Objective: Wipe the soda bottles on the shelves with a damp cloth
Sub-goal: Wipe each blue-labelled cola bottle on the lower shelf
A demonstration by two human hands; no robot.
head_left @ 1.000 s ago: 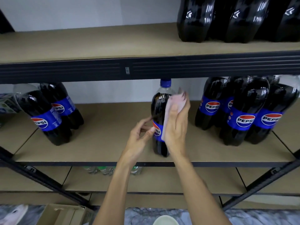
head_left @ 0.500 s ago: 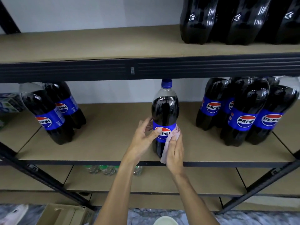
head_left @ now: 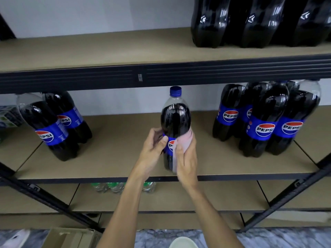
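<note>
A dark soda bottle [head_left: 175,119] with a blue cap and blue label stands upright near the front middle of the middle shelf [head_left: 125,136]. My left hand [head_left: 152,149] grips its left side at the label, thumb on the front. My right hand [head_left: 187,158] wraps a pink cloth [head_left: 182,142] around the bottle's lower right side and presses it there. The cloth covers part of the label. Two more bottles [head_left: 52,129] stand at the left of the same shelf, and several bottles [head_left: 265,120] are clustered at the right.
Several dark bottles [head_left: 250,22] sit on the upper shelf [head_left: 89,49] at the right. Clear green-capped bottles [head_left: 114,187] lie on the lower shelf. Black diagonal braces cross both lower corners. A cardboard box [head_left: 68,238] and a white bowl rim [head_left: 182,244] are on the floor.
My right hand slid the cloth from the bottle's upper right side down to the lower body, then wrapped it around the label. The left hand kept its hold on the bottle.
</note>
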